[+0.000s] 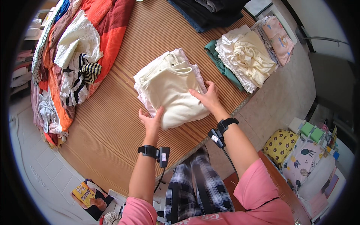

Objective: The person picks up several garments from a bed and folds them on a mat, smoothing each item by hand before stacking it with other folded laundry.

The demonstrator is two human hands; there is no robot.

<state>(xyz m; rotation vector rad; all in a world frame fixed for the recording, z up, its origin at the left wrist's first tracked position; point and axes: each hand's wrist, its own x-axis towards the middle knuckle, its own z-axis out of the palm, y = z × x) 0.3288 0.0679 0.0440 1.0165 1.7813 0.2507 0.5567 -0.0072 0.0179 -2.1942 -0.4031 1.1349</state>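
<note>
A folded cream garment [175, 92] with a ribbed neckline lies on top of a small stack of folded clothes, over off-white and pale pink pieces [197, 73]. My left hand [152, 119] holds the stack's near left corner, thumb on the cream cloth and fingers along the side. On the right edge, my right hand [208, 97] grips in the same way, its thumb resting on top and its fingers at the side, partly hidden. The stack rests on a brown striped bamboo mat [112, 95]. Each wrist wears a black strap with a small device.
Right of the stack are a crumpled cream cloth [247, 54] on folded whites, a green cloth [222, 66] and a pink printed stack [278, 39]. Dark folded clothes [219, 17] lie at the far edge. A red-orange quilt [112, 36] with loose white garments [78, 42] covers the left.
</note>
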